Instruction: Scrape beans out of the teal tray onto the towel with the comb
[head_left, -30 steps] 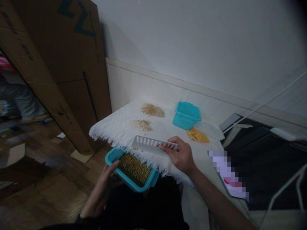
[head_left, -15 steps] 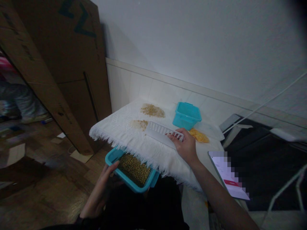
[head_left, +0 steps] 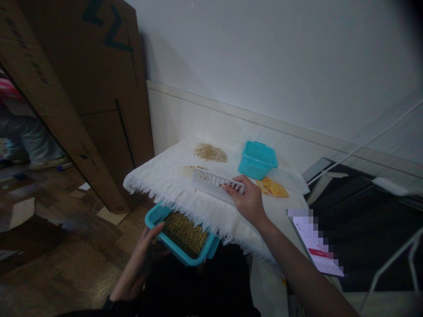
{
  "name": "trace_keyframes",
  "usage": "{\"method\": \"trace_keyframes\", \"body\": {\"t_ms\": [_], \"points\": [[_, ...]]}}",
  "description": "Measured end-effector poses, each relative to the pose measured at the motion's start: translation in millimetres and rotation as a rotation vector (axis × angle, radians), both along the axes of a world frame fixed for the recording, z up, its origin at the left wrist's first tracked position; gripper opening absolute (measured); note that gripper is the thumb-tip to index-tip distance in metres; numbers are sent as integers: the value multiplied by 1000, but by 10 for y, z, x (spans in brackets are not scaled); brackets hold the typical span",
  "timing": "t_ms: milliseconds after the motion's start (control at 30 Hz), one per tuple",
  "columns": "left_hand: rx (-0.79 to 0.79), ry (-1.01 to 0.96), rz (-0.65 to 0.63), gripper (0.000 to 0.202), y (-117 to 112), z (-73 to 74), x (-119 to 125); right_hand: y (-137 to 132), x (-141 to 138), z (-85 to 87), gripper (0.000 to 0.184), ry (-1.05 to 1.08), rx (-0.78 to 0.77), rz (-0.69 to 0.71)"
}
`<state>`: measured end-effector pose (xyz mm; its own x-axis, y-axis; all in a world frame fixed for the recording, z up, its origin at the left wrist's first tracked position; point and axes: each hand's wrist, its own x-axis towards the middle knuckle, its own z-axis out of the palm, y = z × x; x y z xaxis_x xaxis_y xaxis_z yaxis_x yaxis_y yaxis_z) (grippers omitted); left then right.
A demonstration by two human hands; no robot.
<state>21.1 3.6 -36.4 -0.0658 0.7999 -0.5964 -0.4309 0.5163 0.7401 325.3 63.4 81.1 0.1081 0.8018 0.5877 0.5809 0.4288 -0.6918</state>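
Observation:
My right hand (head_left: pixel 248 200) grips one end of a white slotted plastic panel (head_left: pixel 213 183), which stands on its long edge on the white fringed cloth (head_left: pixel 158 176). The panel sits just in front of the nearer small heap of tan grains (head_left: pixel 189 170). My left hand (head_left: pixel 140 259) holds a teal tray full of greenish beans (head_left: pixel 185 233) below the cloth's near edge. A larger grain heap (head_left: pixel 210 152) lies farther back.
A second teal tub (head_left: pixel 257 159) stands on the cloth at the back right, with yellow pieces (head_left: pixel 272 187) beside it. A paper sheet (head_left: pixel 313 240) lies to the right. Large cardboard sheets (head_left: pixel 79 88) lean at the left, over a wooden floor.
The right hand carried the white panel from the cloth's near edge back toward the grain heaps, then drew it slightly left and nearer. The left hand and bean tray stayed put.

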Motion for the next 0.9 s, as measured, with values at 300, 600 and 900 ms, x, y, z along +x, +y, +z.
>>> {"method": "trace_keyframes", "body": {"t_ms": [300,600,900], "points": [[-2,-1,-25,71,8,6,-9,-51,-78,20,20,12,-9,39],[11,16,-16,74,18,-64,-24,-28,-47,5,23,7,24,-16],[18,37,-20,81,1,-37,3,-85,-110,-23,25,-1,-24,52]]}}
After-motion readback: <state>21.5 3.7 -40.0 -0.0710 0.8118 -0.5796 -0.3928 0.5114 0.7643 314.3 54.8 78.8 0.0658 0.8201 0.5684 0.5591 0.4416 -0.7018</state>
